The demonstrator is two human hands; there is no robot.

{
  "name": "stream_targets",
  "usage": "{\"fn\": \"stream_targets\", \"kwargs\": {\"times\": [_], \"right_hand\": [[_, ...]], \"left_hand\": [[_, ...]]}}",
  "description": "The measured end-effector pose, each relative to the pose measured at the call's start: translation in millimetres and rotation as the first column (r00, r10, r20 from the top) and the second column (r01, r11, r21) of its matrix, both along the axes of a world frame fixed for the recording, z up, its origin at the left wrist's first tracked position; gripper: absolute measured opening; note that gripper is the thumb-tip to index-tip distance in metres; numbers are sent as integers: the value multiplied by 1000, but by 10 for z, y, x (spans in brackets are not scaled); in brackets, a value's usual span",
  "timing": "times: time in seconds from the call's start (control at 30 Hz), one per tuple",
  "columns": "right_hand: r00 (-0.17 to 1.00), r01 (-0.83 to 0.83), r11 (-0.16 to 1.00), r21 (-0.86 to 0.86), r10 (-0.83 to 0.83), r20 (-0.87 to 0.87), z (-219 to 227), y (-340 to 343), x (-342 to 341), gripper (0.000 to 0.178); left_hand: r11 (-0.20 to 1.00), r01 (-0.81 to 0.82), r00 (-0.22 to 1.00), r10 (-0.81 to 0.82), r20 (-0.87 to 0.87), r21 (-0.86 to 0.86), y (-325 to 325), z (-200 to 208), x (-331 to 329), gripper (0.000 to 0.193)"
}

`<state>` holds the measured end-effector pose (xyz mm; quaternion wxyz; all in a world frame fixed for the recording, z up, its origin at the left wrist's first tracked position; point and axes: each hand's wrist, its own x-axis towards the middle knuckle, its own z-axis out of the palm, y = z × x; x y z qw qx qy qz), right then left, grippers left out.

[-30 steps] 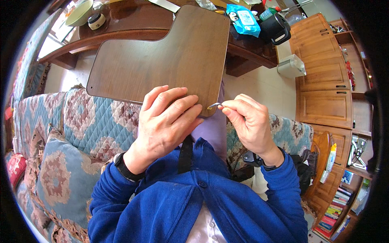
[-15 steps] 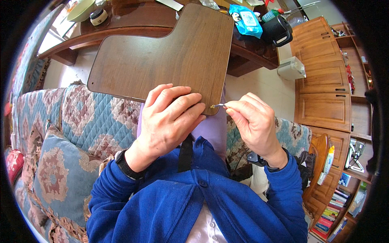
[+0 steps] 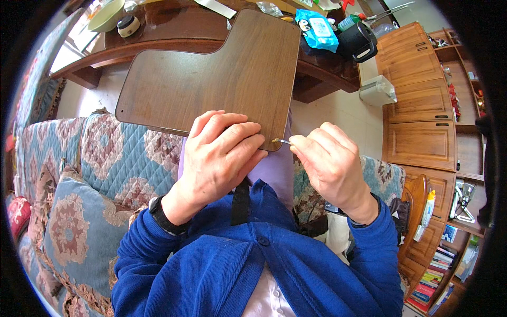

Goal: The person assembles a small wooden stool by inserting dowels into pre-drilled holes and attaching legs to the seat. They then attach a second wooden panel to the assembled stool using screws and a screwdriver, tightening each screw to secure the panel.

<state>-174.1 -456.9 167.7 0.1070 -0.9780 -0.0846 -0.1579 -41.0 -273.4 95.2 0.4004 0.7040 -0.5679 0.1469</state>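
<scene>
A brown wood-grain L-shaped board (image 3: 211,87) with rounded corners lies over my lap, its far end reaching over the table. My left hand (image 3: 219,153) is closed on its near edge, fingers resting on the top face; the thumb is partly hidden. At the near right corner sits a small brass-coloured fitting (image 3: 275,141). My right hand (image 3: 330,161) pinches a thin metal tool (image 3: 285,141) between thumb and fingers, its tip touching the fitting. Most of the tool is covered by my fingers, so its kind is unclear. A small dark hole (image 3: 122,111) marks the board's left corner.
The dark wooden table (image 3: 163,26) carries a blue wipes pack (image 3: 318,31), a black kettle (image 3: 357,42), a jar (image 3: 128,25) and a green bowl (image 3: 107,16). A quilted sofa (image 3: 103,140) surrounds me. Wooden cabinets (image 3: 420,100) and a bin (image 3: 378,90) stand right.
The board has shifted slightly left and toward me. My right hand has turned a little, and the tool's tip stays at the brass fitting. My left hand has barely moved.
</scene>
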Motion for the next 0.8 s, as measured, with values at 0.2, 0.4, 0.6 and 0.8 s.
{"fn": "stream_targets", "kwargs": {"times": [0.2,0.4,0.6,0.8], "right_hand": [[998,28,980,196,-15,-64,-24,44,-19,16],[981,176,907,382,-130,-144,-83,116,-43,9],[969,229,851,472,-154,-192,-81,72,-47,9],[979,175,900,400,-117,-166,-67,39,-36,9]], "left_hand": [[1000,17,997,-18,-75,-15,-28,70,21,25],[998,39,950,-55,-308,-55,-60,256,56,12],[1000,18,957,-18,-290,-3,-85,300,117,9],[996,-78,969,86,-229,45,8,254,156,8]]}}
